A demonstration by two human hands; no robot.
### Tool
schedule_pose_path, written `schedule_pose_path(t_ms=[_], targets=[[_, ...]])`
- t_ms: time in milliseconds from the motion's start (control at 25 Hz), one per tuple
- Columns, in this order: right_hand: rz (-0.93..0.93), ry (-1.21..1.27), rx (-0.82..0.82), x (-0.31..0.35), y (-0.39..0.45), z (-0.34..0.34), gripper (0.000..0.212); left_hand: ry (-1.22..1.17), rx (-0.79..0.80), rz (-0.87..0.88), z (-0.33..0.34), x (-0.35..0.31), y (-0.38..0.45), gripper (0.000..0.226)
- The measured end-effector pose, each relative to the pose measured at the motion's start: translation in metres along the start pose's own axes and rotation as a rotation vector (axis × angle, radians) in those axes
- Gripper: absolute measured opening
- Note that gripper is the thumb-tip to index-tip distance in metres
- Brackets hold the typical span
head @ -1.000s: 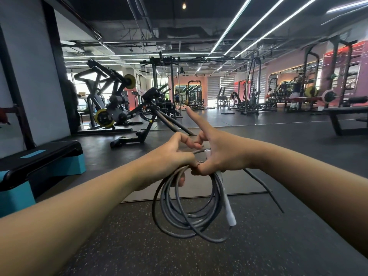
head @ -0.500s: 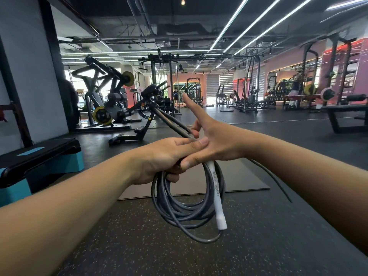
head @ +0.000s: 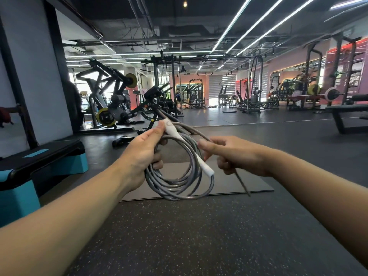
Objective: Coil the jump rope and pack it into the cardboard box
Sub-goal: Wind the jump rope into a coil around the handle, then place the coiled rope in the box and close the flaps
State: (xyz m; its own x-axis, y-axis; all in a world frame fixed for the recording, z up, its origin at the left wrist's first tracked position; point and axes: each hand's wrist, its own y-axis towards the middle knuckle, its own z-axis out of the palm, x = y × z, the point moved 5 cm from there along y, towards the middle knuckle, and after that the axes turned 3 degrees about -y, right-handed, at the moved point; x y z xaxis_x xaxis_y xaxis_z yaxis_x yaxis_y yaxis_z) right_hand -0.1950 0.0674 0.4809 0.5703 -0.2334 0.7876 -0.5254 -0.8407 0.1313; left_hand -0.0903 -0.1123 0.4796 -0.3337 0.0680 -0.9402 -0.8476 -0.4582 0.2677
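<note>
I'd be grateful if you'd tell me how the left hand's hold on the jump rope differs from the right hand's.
The left hand grips the gathered grey coil and a white handle; the right hand pinches only one loose strand. The left hand's loops hang in a ring; the right hand's strand trails straight down. Both hold the same rope.

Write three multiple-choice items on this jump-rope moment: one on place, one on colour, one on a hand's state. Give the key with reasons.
1. Where is the coiled jump rope?
A. on the floor
B. held up in the left hand
C. on the step platform

2. What colour is the handle lying across the coil?
A. white
B. red
C. yellow

3. What is the right hand doing?
A. hanging open
B. pressing flat on the mat
C. gripping the rope's loose end

Key: 1 B, fingers curl round the loops above the floor; 2 A, it shows white against grey cord; 3 C, cord runs through its curled fingers.
</note>
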Motion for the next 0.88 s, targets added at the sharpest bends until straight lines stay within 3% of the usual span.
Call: schedule_pose_path(t_ms=[80, 200, 320, 400, 520, 640, 720, 760, 800, 880], targets=[[-0.006, 0.078, -0.033, -0.007, 0.009, 0.02, 0.07, -0.054, -0.086, 0.05, 0.002, -0.002, -0.001, 0.03], [-0.066, 0.224, -0.188, -0.01, 0.024, 0.041, 0.032, -0.133, -0.202, 0.074, 0.005, 0.005, -0.006, 0.029], [-0.113, 0.177, -0.341, -0.002, 0.026, 0.039, 0.024, -0.11, -0.314, 0.063, -0.004, 0.014, -0.014, 0.042], [-0.136, 0.103, -0.295, 0.01, 0.028, 0.038, 0.018, 0.199, -0.278, 0.139, -0.012, 0.009, -0.019, 0.066], [-0.157, -0.214, -0.157, 0.025, 0.032, 0.039, 0.02, 1.049, -0.193, 0.503, -0.02, -0.025, -0.026, 0.125], [-0.153, -0.306, -0.073, 0.034, 0.038, 0.041, 0.028, 1.64, -0.25, 0.904, -0.007, -0.064, -0.042, 0.145], [-0.198, -0.381, -0.044, 0.048, 0.044, 0.045, 0.027, 2.006, -0.259, 1.026, 0.008, -0.061, -0.049, 0.129], [-0.234, -0.437, -0.026, 0.055, 0.047, 0.049, 0.026, 2.147, -0.198, 1.003, 0.013, -0.052, -0.048, 0.115], [-0.262, -0.49, -0.004, 0.062, 0.049, 0.055, 0.025, 2.209, -0.115, 0.931, 0.013, -0.045, -0.045, 0.094], [-0.278, -0.549, 0.036, 0.068, 0.054, 0.067, 0.02, 2.047, -0.022, 0.696, -0.003, -0.039, -0.037, 0.042]])
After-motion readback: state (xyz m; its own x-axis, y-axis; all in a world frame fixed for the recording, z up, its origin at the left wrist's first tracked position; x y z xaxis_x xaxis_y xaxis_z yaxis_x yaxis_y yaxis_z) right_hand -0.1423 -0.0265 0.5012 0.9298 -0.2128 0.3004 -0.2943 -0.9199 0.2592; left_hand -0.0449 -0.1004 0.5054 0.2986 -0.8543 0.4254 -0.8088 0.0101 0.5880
